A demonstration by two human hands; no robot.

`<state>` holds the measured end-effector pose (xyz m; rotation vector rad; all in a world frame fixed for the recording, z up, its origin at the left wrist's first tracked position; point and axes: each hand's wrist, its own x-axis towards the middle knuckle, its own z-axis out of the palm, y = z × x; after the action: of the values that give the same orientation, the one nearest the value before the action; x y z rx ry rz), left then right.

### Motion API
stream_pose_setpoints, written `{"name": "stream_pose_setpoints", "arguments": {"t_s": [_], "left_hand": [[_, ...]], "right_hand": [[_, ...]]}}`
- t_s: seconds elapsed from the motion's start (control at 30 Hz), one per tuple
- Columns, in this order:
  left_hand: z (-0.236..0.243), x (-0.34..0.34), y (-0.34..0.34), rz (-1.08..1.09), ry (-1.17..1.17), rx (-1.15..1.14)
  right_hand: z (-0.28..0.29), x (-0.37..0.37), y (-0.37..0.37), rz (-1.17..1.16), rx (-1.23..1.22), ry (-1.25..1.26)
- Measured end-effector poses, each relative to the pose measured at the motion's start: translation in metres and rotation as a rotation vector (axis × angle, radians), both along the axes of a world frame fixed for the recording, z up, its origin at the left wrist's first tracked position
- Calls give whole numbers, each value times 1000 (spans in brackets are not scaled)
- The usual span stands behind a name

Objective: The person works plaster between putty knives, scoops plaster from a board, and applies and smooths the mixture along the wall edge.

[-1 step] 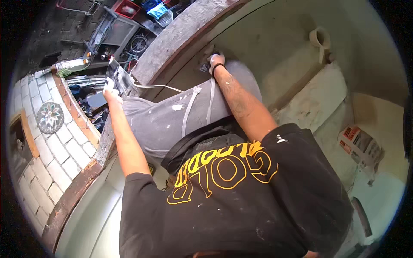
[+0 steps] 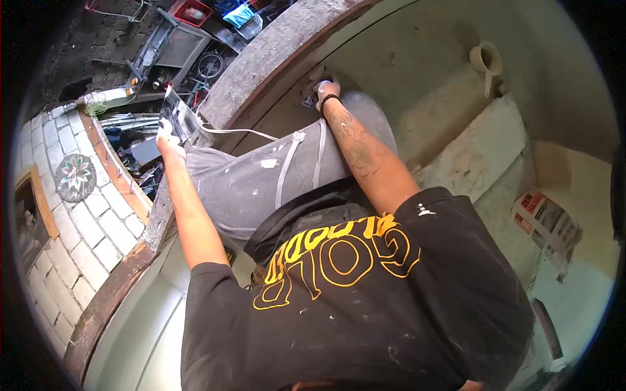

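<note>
My left hand (image 2: 168,135), smeared with white, is closed at the near end of a flat, grey, trowel-like plate (image 2: 182,112) with white smears. The plate is held out past my knee, above the cluttered drop. My right hand (image 2: 328,90), a dark band at its wrist, reaches beyond my other knee with its fingers closed. A small dark item (image 2: 309,100) with pale specks shows beside those fingers against the greenish surface. I cannot make out exactly what is in the grip. My grey trousers (image 2: 241,182) carry white spots.
A rough concrete ledge (image 2: 261,62) curves across the far side. Below lie a red crate (image 2: 191,12), a wheel (image 2: 210,66) and other clutter. A pale dipper (image 2: 485,60) stands at right, near a plaster-covered board (image 2: 479,150) and a torn bag (image 2: 548,225). White cable (image 2: 241,131) crosses the ledge.
</note>
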<state>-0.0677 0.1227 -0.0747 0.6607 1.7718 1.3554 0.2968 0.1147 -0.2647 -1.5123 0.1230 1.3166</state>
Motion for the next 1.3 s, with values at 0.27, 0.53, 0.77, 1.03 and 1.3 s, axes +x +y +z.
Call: {"name": "stream_pose_setpoints", "arguments": {"t_s": [0.27,0.53,0.77,1.03,1.3], "left_hand": [[-22,-22,8,35,-95,-117],[-26,-31,7,17,-52,-126],[-22,-20,7,-12,-73,-114],[-11,-8,6,21,-13,-149],[-10,-10,5,-28,-100,-90]], "right_hand": [[-36,-7,29,126,-198,-425],[-34,-12,34,146,-235,-475],[-106,-12,43,649,-311,-705],[-147,-24,59,950,-254,-1029],[-7,-20,50,812,-215,-654]]}}
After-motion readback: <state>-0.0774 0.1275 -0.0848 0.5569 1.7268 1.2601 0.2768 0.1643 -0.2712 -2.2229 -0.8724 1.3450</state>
